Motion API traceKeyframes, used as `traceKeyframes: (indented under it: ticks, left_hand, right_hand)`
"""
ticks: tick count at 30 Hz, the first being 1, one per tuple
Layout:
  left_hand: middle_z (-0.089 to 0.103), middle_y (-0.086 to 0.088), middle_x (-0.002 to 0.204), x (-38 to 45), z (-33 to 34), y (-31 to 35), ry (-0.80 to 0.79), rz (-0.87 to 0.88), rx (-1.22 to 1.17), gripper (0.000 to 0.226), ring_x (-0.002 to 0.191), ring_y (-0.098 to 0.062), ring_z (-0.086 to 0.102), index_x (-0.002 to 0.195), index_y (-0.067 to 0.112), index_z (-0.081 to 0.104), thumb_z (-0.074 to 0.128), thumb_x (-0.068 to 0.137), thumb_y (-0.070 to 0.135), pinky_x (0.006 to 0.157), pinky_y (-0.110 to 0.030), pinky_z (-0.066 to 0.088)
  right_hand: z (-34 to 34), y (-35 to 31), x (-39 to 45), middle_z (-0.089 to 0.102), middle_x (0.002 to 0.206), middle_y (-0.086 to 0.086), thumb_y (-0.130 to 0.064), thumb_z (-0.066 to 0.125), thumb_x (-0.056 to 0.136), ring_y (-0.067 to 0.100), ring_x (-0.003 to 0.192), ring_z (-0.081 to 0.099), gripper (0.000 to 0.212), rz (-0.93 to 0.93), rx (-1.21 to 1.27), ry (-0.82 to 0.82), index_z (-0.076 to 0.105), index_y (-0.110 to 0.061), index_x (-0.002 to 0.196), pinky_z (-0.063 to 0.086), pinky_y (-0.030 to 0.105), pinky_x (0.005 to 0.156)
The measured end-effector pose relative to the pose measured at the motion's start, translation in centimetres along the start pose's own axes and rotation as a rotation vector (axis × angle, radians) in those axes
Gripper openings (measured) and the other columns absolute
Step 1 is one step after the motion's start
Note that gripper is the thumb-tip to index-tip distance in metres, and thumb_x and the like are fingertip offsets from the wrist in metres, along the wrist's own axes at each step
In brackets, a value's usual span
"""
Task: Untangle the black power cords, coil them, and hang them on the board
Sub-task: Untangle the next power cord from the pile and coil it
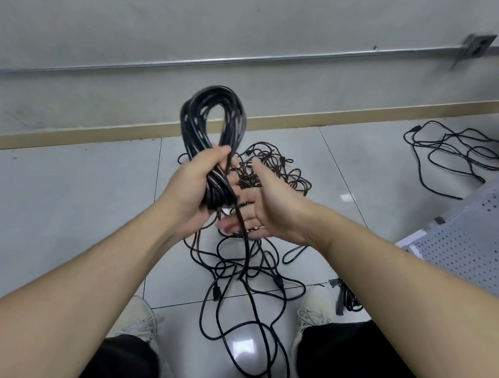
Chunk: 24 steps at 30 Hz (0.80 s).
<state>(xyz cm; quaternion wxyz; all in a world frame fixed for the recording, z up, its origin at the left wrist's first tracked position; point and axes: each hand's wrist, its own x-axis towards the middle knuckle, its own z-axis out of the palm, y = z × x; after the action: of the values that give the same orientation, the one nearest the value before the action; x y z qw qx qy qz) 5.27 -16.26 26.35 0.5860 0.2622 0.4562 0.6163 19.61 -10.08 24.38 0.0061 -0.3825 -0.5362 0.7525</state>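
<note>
Fingers of the left hand (194,189) are clenching round a black coiled cord (209,123) standing upright above the floor's tangled cords (254,251), while the right hand (266,209) is lying open just beside it, fingers straight, a trailing strand (244,240) crossing its palm, and a perforated board (484,232) is showing at far right.

The glossy grey tiled floor (54,214) carries a tangled heap of black power cords (252,269) between two pale laced shoes (315,312), a smaller loose cord tangle (455,149) near the tan skirting at right, and a perforated white board (490,226).
</note>
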Motion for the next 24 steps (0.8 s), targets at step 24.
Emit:
traceKeyframes:
  ticks: [24]
  left_hand:
    - [0.074,0.013,0.098,0.2,-1.2,-0.3,0.278,0.006,0.785,0.037,0.094,-0.004,0.066,0.092,0.025,0.076,0.058,0.097,0.057,0.08,-0.028,0.046]
  right_hand:
    - [-1.0,-1.7,-2.6,0.051,0.05,-0.014,-0.024,0.065,0.1,0.0,0.042,0.042,0.019,-0.597,-0.158,0.453,0.074,-0.011,0.09,0.031,0.01,0.044]
